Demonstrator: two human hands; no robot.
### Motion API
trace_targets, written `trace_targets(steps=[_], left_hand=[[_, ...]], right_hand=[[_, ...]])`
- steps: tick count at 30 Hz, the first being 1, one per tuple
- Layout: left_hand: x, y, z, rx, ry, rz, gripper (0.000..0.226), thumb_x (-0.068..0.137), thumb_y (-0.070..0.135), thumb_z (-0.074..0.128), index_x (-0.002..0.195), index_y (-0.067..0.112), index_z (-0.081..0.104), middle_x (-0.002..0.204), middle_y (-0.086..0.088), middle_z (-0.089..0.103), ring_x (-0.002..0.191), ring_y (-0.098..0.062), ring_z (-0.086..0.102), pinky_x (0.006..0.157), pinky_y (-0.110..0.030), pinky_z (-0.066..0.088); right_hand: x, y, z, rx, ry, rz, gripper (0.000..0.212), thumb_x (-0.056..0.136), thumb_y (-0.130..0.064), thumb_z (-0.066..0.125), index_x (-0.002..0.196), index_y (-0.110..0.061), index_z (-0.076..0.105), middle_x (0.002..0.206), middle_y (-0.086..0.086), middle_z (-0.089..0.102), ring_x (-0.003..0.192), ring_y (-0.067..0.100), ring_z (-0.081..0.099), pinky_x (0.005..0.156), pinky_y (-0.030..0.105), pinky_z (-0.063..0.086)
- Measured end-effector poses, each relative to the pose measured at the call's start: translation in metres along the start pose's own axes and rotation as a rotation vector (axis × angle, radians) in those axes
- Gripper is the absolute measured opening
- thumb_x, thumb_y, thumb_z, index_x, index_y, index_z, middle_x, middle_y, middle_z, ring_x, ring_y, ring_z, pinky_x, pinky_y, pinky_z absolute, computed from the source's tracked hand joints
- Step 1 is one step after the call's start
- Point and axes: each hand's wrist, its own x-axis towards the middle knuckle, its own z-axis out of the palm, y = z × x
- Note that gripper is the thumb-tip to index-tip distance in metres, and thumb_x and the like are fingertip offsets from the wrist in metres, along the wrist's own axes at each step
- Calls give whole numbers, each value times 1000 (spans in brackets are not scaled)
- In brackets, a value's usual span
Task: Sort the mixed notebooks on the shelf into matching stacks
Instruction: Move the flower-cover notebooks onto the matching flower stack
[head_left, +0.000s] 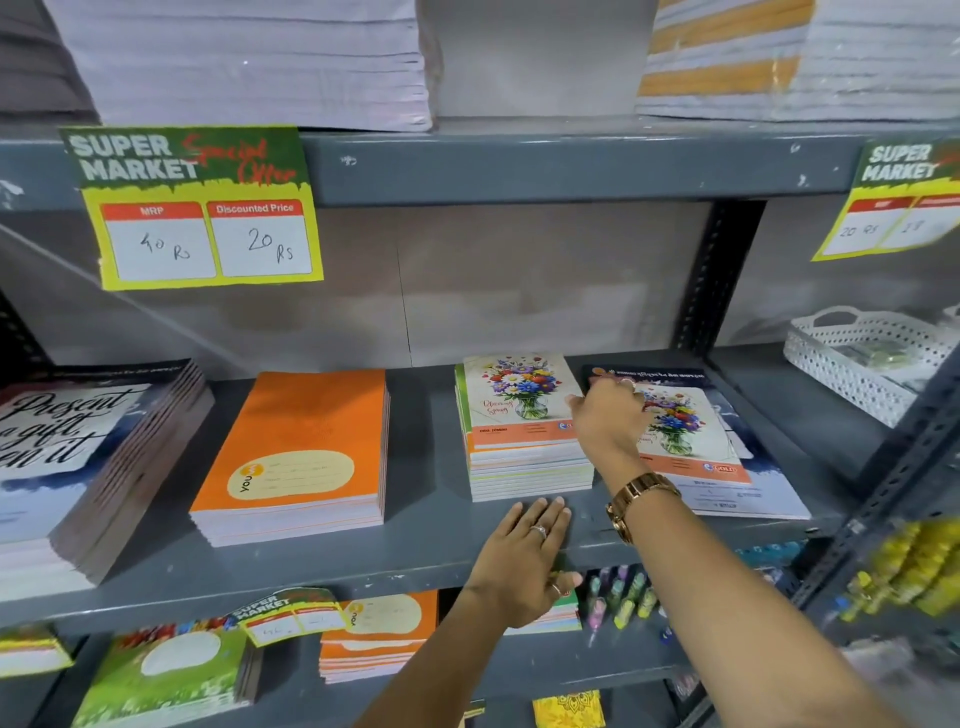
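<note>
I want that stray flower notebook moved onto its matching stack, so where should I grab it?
Grip the loose flower notebook by its near right edge, coming from the front right. It lies flat on a wider dark notebook, so that edge is exposed; the right hand already covers its left side.

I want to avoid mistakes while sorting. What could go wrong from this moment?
1. The loose floral notebook lies on a larger dark-edged notebook, not on the floral stack; dragging it with the right hand might shift the one beneath.
2. The floral stack looks slightly uneven, so adding a notebook carelessly could push it askew.
3. The left hand rests at the shelf edge, not steadying any stack.
</note>
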Motion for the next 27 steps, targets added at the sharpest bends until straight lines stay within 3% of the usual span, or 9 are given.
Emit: trace_targets(steps=[6, 10, 12, 14, 15, 19, 20, 23, 27], left_hand=[[15, 14, -1, 24, 33, -29, 97, 62, 64, -18, 143, 11, -6, 156, -6, -4, 143, -20, -8, 105, -37, -19], [33, 27, -2, 10, 27, -5, 91, 70, 62, -12, 143, 9, 0, 155, -8, 3, 143, -23, 0, 105, -44, -17], [39, 33, -2, 38, -13, -16, 83, 81, 57, -9, 140, 8, 23, 151, -8, 27, 139, -22, 25, 111, -48, 8], [48, 36, 5, 29, 10, -54, 77, 89, 51, -4, 128, 12, 49, 134, -1, 54, 122, -14, 51, 99, -38, 41], [49, 37, 6, 39, 34, -66, 76, 89, 51, -4, 125, 13, 52, 131, 0, 57, 119, -13, 54, 96, -36, 45], [51, 40, 2, -8, -55, -61, 91, 75, 63, -12, 142, 7, 14, 153, -8, 16, 141, -24, 16, 110, -46, -1], [51, 40, -1, 18, -35, -58, 91, 76, 63, -12, 142, 7, 15, 153, -8, 17, 141, -24, 17, 110, -46, -1], [52, 39, 4, 51, -45, -106, 77, 89, 56, 0, 129, 10, 47, 134, -3, 54, 123, -17, 50, 101, -41, 35], [48, 37, 4, 10, -85, -92, 72, 91, 55, 5, 128, 9, 47, 132, -4, 56, 122, -18, 52, 99, -44, 32]], right_hand=[[18, 56, -6, 100, 42, 151, 48, 91, -38, 55, 119, 1, 52, 120, 22, 61, 113, 37, 56, 91, 44, 47], [28, 100, -7, 32, -42, 301, 67, 85, -43, 62, 129, 4, 45, 133, 23, 51, 123, 38, 46, 98, 43, 43], [31, 117, -10, -33, -124, 357, 79, 80, -48, 67, 135, 2, 39, 140, 22, 43, 127, 36, 41, 102, 41, 39], [33, 125, -12, -92, -193, 380, 87, 73, -55, 70, 136, -3, 40, 140, 19, 42, 128, 33, 41, 102, 38, 39], [33, 128, -13, -106, -216, 383, 88, 71, -58, 70, 135, -5, 42, 140, 18, 43, 127, 32, 42, 100, 36, 40], [38, 129, -14, -162, -270, 374, 88, 70, -61, 69, 134, -8, 43, 140, 18, 42, 127, 31, 42, 99, 36, 41], [40, 128, -14, -171, -282, 382, 89, 69, -62, 69, 135, -8, 42, 141, 17, 41, 128, 31, 41, 100, 36, 40], [44, 124, -17, -188, -301, 425, 94, 68, -61, 71, 137, -8, 37, 142, 17, 39, 127, 30, 40, 99, 34, 40], [46, 122, -18, -53, -241, 471, 93, 70, -44, 78, 136, 3, 34, 137, 20, 42, 124, 30, 43, 98, 35, 43]])
